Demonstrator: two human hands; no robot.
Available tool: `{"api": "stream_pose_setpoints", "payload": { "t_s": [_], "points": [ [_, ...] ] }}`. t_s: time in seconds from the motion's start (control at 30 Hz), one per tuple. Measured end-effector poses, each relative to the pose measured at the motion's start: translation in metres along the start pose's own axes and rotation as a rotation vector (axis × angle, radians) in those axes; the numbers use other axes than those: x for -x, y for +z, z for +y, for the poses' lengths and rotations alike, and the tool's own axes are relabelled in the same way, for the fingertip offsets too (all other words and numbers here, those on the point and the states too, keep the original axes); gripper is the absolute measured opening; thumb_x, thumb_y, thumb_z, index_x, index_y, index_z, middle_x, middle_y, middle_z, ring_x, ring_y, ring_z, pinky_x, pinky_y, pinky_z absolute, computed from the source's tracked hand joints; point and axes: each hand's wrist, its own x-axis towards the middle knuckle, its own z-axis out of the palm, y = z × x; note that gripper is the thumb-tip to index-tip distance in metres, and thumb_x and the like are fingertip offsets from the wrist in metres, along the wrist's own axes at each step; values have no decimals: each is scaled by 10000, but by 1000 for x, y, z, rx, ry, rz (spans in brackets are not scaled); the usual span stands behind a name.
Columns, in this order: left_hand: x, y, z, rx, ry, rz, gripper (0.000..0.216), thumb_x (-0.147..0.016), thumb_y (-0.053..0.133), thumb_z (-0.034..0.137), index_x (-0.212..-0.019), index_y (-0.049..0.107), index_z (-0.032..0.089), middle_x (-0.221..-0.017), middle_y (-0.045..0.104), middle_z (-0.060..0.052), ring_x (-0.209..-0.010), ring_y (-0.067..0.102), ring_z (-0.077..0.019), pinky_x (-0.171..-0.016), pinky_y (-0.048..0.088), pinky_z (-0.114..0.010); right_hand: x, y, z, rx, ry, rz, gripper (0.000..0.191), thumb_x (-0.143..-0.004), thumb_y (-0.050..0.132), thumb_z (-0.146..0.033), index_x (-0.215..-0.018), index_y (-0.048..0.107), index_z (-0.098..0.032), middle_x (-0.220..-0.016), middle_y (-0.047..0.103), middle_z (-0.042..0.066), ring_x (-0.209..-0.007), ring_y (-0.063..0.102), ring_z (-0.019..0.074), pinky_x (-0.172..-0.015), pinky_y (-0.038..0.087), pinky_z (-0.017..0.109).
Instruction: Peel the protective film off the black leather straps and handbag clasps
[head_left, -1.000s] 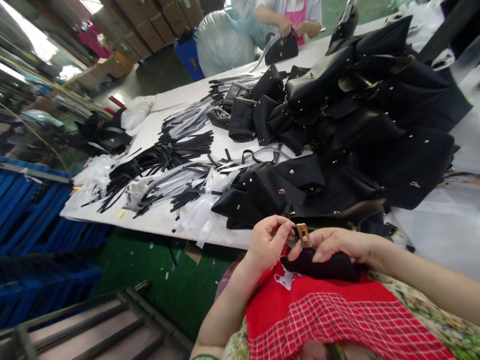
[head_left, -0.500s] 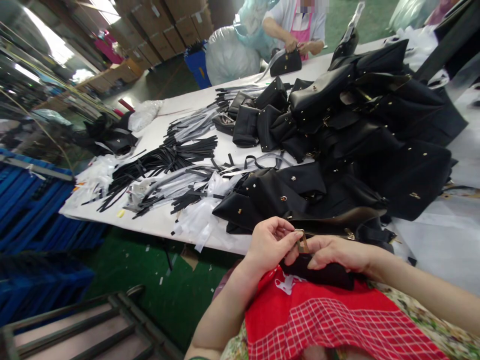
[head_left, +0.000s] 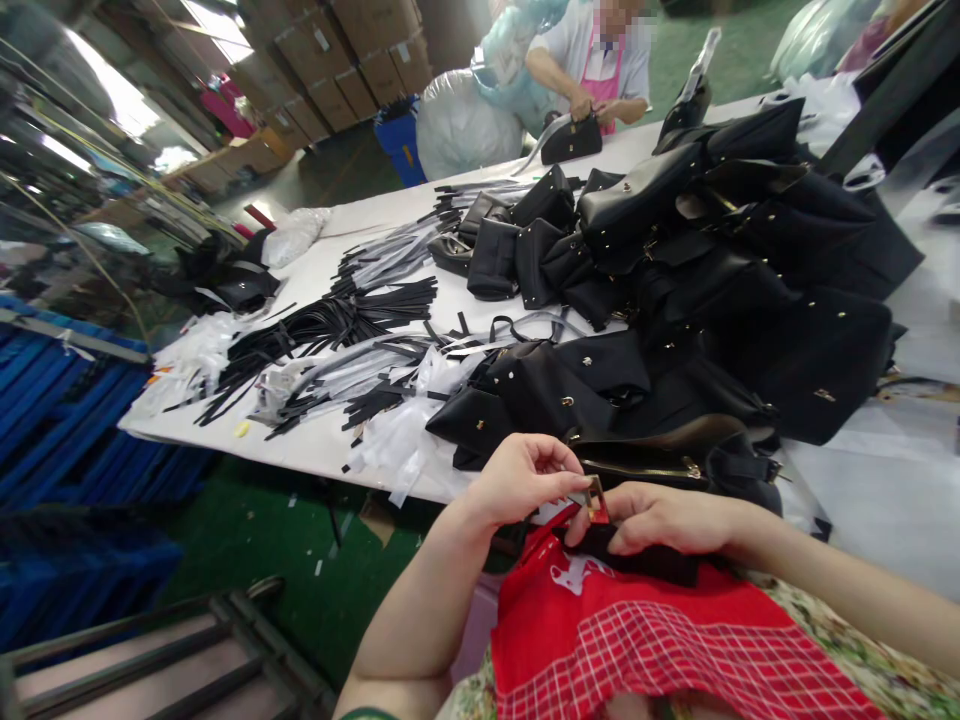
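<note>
Head view: the left hand (head_left: 525,482) pinches a gold buckle (head_left: 599,505) between thumb and fingers; the right hand (head_left: 664,517) grips a black piece (head_left: 664,561) beside it. Both items sit above the red apron (head_left: 637,650), near the desk (head_left: 452,290) bearing piled black bags (head_left: 712,260).

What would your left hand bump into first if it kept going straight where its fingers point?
The gold clasp: the left hand's fingertips look right at it, maybe touching already. Just past it comes the right hand, though depth is hard to judge here.
</note>
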Motion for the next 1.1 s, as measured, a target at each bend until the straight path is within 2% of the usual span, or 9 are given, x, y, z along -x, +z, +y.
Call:
{"api": "stream_pose_setpoints", "payload": {
  "t_s": [0.13,0.23,0.33,0.4,0.5,0.67,0.8,0.97,1.1],
  "points": [
    [2,7,1,-166,45,23,151,-764,728,284,-721,698,142,-620,658,-26,-522,572,-111,-499,439,-212,-2,2,4,41,-71,1,326,-867,596,-358,-1102,709,-162,-1011,657,34,-921,568,174,-871,417,283],
    [12,16,-1,-434,224,139,109,-811,671,241,-723,704,185,-708,700,-40,-624,623,-153,-581,487,-251,-5,3,13,54,-104,74,403,-903,564,-494,-1014,701,-132,-866,622,29,-767,522,139,-753,417,263],
    [24,21,-1,-594,372,186,103,-831,650,208,-738,695,209,-750,705,-32,-708,635,-168,-696,506,-280,-9,3,20,-74,-141,204,415,-879,595,-530,-951,678,-130,-869,614,33,-776,511,141,-752,412,268],
    [28,20,-3,-549,373,178,109,-840,650,216,-736,681,202,-739,694,-28,-706,632,-162,-706,506,-276,-9,4,21,-146,-162,265,403,-846,641,-528,-915,669,-132,-878,610,35,-795,512,148,-758,409,272],
    [26,18,-10,-322,303,233,147,-858,647,275,-750,653,176,-725,668,-33,-668,624,-150,-642,509,-252,-8,3,20,-169,-179,314,398,-822,669,-531,-857,653,-136,-810,572,13,-725,471,126,-700,387,254],
    [15,24,-24,-67,280,328,195,-885,631,349,-824,634,163,-763,656,-31,-675,617,-138,-646,517,-248,-8,-1,23,-73,-241,399,449,-873,568,-589,-840,654,-149,-812,596,33,-770,506,159,-759,408,292],
    [10,30,-28,-40,321,371,188,-897,622,347,-851,627,165,-787,656,-34,-698,621,-139,-678,521,-259,-13,-5,27,-62,-296,474,461,-893,524,-601,-818,649,-164,-870,630,52,-853,550,192,-856,418,329],
    [3,33,-29,-108,406,450,151,-917,595,311,-877,618,168,-930,686,-69,-847,665,-167,-801,536,-294,-17,-8,28,-47,-268,536,519,-880,490,-659,-823,659,-171,-947,654,77,-969,566,240,-919,413,361],
    [-1,39,-25,24,375,420,171,-918,599,329,-878,595,163,-837,700,-48,-714,670,-135,-706,554,-262,-19,-9,27,-99,-282,534,525,-849,519,-678,-791,636,-170,-918,649,79,-955,566,241,-899,428,368]
  ]
}}
